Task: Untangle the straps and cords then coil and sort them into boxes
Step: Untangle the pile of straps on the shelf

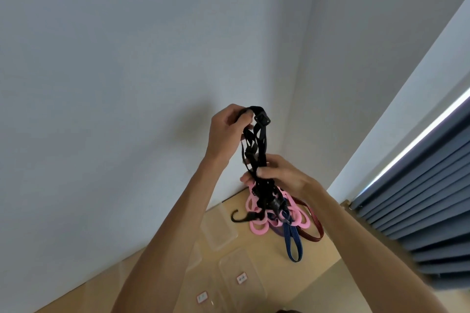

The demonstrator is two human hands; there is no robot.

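On the near part of the tan wooden table (318,269) lie three clear plastic boxes (241,277), two of them with small red-edged labels. Above them two bare hands lift one tangled black webbing strap with buckles (256,140): the right hand (282,175) pinches its lower bunch, the left hand (226,132) grips its top loop. Farther right hang one pink looped cord (256,226), one blue striped elastic cord (292,239), one dark red cord (315,223) and one black hook (237,216).

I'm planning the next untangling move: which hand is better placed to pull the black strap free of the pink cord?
Probably the left hand: it grips the black strap at its raised top end, free to lift. The right hand pinches lower, just above the pink cord, suited to holding the tangle back.
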